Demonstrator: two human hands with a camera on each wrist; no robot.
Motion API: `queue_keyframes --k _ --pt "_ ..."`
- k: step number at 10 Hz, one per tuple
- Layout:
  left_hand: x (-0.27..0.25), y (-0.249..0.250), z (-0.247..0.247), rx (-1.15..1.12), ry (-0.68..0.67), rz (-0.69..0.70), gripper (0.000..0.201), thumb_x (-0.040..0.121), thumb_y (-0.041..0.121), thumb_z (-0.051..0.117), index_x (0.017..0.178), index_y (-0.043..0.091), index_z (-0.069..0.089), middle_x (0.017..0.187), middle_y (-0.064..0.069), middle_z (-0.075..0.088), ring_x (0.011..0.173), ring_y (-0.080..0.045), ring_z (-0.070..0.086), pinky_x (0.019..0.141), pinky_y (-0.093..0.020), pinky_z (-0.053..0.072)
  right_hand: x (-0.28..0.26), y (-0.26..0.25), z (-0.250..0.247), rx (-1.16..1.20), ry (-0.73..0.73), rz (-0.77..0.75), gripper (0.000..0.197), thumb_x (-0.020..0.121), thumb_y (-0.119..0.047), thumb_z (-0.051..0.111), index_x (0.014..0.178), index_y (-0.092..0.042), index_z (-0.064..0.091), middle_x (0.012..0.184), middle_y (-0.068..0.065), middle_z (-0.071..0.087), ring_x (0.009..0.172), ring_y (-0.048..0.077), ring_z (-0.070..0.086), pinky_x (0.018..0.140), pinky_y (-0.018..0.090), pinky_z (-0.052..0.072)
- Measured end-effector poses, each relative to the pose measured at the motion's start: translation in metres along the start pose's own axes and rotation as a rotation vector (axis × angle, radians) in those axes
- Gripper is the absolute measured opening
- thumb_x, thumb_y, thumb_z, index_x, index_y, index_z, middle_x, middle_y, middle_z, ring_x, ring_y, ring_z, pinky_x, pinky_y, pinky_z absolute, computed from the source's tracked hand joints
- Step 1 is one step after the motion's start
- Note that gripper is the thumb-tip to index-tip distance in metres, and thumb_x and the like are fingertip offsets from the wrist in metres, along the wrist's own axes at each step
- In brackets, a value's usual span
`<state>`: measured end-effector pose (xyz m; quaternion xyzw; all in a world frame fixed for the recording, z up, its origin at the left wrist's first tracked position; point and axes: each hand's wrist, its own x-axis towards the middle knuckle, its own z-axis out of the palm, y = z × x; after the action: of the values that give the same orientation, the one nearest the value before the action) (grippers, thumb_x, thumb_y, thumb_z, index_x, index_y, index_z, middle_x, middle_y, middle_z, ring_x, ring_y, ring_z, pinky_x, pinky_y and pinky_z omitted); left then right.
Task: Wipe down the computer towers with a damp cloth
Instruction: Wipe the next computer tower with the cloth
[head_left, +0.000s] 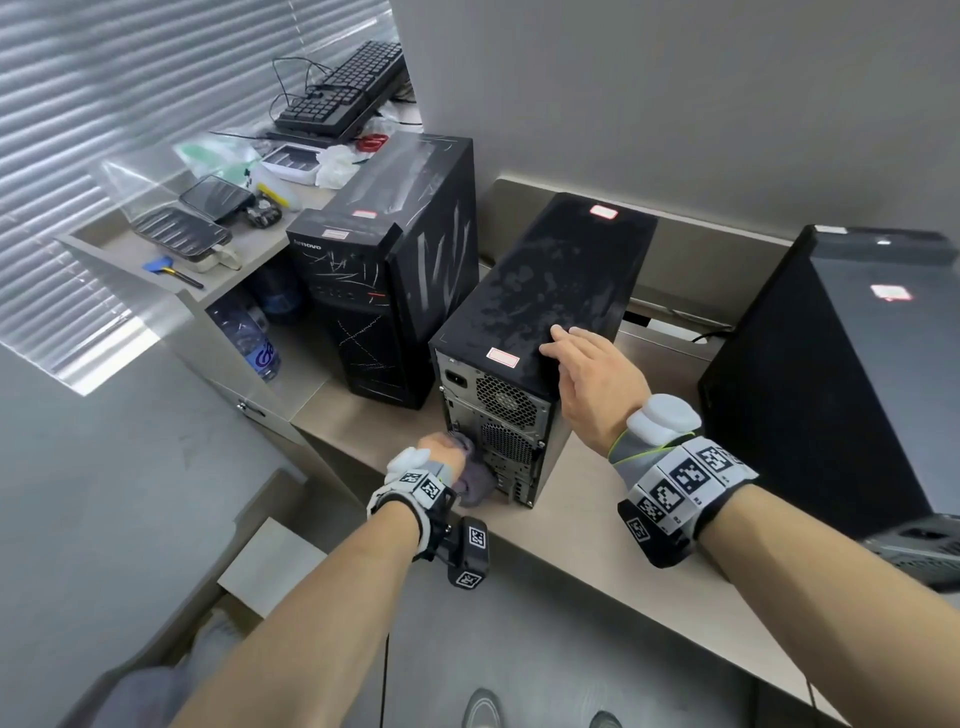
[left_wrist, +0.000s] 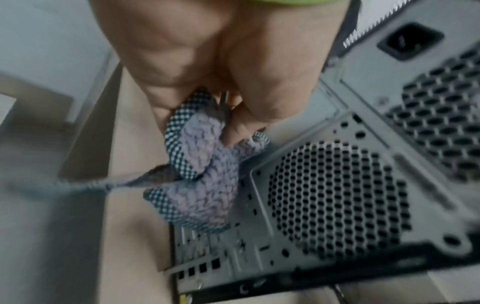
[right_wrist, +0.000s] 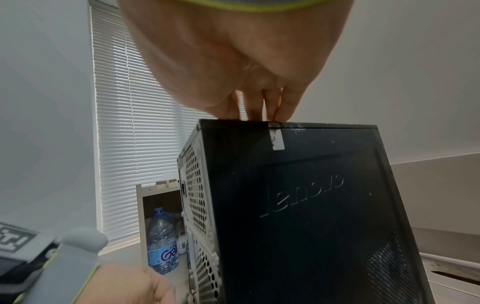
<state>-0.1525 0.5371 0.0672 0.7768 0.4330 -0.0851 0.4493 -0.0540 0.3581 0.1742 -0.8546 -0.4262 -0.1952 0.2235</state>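
**Cloth held against a tower's metal back**

The left hand (head_left: 441, 451) clutches a bunched, nubby grey cloth (left_wrist: 205, 174) against the perforated grey steel rear panel of the middle tower (head_left: 545, 291), a matte black box on the beige desk (head_left: 597, 540). The right hand (head_left: 592, 374) rests flat, fingers straight, on its smudged top.

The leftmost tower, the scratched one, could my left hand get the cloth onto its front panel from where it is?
Probably yes. The left hand grips the cloth beside the middle tower; bare desk lies before the scratched tower.
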Motion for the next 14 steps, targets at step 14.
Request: queue_keyframes --k 14 --pt "-0.024 0.069 -0.058 -0.525 0.485 0.219 0.008 0.083 0.004 0.061 0.087 0.011 0.064 0.069 0.003 0.056 0.066 -0.015 0.049 0.052 -0.020 0.036 0.001 -0.004 -0.004 0.034 -0.101 0.061 0.030 0.078 0.009 0.060 0.105 0.000 0.068 0.120 0.021 0.064 0.112 0.039 0.060 0.100 0.042 0.042"
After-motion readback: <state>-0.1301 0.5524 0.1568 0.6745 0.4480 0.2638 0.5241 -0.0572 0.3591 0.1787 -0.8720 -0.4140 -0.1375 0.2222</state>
